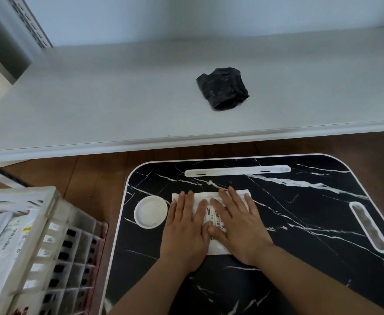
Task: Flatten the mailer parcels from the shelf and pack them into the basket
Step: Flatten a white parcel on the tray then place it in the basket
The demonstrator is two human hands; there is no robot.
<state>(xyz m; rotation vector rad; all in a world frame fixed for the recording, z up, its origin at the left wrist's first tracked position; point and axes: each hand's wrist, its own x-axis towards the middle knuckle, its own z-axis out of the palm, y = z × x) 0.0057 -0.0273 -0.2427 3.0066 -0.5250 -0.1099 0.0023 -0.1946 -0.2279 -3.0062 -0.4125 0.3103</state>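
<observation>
— While both hands lie flat on it, where does the white mailer parcel [211, 221] sit?

— On the black marble-patterned worktop [300, 223], left of its middle and nearer the far edge than the near one. The left hand [185, 230] covers the parcel's left part and the right hand [238, 226] its right part, palms down, side by side and touching at the thumbs.

— How do the fingers lie?

— Straight and slightly spread on both hands, pressing down on the parcel. Nothing is gripped or pinched. A printed label with barcodes shows in the gap between the two hands.

— What else is on the worktop?

— A round white recess [150, 212] just beside the left hand, toward the left edge. A long white slot [237, 170] runs along the far edge, and a white-rimmed oval slot [369, 227] sits near the right edge.

— And the shelf?

— The pale grey shelf [95, 98] lies beyond the worktop's far edge. One crumpled black mailer parcel [223, 88] rests on it, right of the middle, well apart from the hands.

— The basket?

— The white lattice-sided basket [38, 251] stands on the brown wooden floor [91, 178] off the worktop's left edge, near its front corner. White packed mailers [2, 233] with printed labels lie inside it; how many, I cannot tell.
</observation>
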